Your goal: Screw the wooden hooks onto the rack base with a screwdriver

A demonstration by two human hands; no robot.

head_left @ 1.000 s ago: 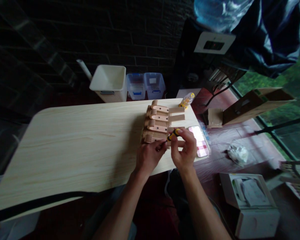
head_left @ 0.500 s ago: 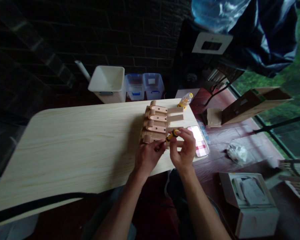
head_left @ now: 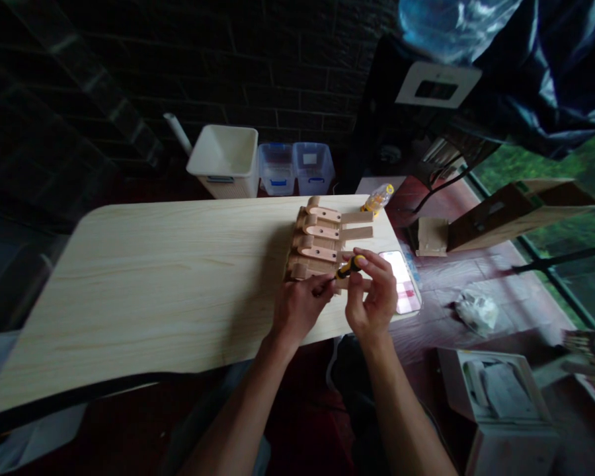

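Note:
A wooden piece with several curved hooks and dark screw heads (head_left: 319, 250) lies near the table's right end. My right hand (head_left: 373, 294) has its thumb and fingers round the handle of a yellow and black screwdriver (head_left: 348, 266), which slants down to the left. At the near end of the wooden piece, my left hand (head_left: 300, 307) is closed by the screwdriver's tip. What its fingers pinch is too small and hidden to make out. A phone with a lit screen (head_left: 401, 283) lies right of my right hand.
The pale wooden table (head_left: 168, 284) stretches far left. A clear bottle with yellow parts (head_left: 377, 199) stands at its back right corner. Behind it are a white bin (head_left: 224, 157) and two clear boxes (head_left: 276, 169). An open white box (head_left: 503, 390) sits on the floor at right.
The whole view has shifted, so the table and objects appear slightly further right. Both hands keep nearly the same place at the wooden piece, and the screwdriver is still in my right hand.

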